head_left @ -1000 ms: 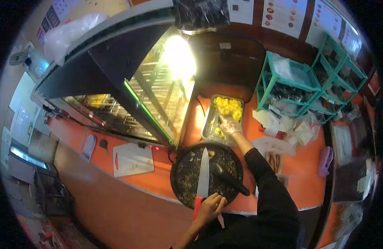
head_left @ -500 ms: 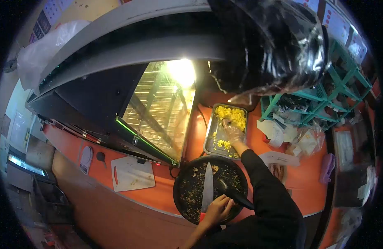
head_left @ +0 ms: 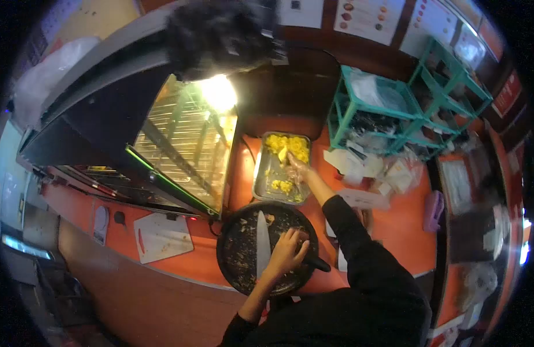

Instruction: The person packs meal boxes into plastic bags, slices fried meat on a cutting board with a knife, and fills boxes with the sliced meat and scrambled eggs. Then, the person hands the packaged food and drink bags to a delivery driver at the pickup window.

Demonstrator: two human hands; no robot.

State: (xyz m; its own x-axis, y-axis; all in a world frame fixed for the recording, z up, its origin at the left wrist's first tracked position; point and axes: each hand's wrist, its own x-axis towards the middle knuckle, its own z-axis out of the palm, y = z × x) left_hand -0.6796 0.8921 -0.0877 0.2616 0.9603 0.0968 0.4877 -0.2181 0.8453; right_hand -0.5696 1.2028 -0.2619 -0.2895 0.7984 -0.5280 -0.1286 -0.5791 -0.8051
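My right hand [head_left: 298, 168], in a clear glove, reaches over a metal tray [head_left: 257, 184] and pinches a yellow piece of food [head_left: 283, 155] at its fingertips. Crumbly yellow food [head_left: 294, 144] is heaped at the tray's far end, with a smaller clump nearer me. My bare left hand [head_left: 287, 252] hovers over a round black pan [head_left: 232, 254], fingers bent and apart, and I see nothing in them. Brown bits cover the pan's bottom. A large knife [head_left: 262, 243] lies across it, left of that hand. A black-handled ladle [head_left: 319, 264] rests at the right, its bowl mostly hidden.
On the left stands a lit glass display cabinet [head_left: 180, 144] with wire racks. A white cutting board [head_left: 163, 237] lies in front of it. Green plastic shelving [head_left: 382, 110] stands at the back right, with papers and plastic bags [head_left: 403, 170] before it.
My view has shifted, and the dark plastic overhead covers less of it. My left hand has moved off the knife's handle end toward the ladle. My right hand has lifted a yellow piece.
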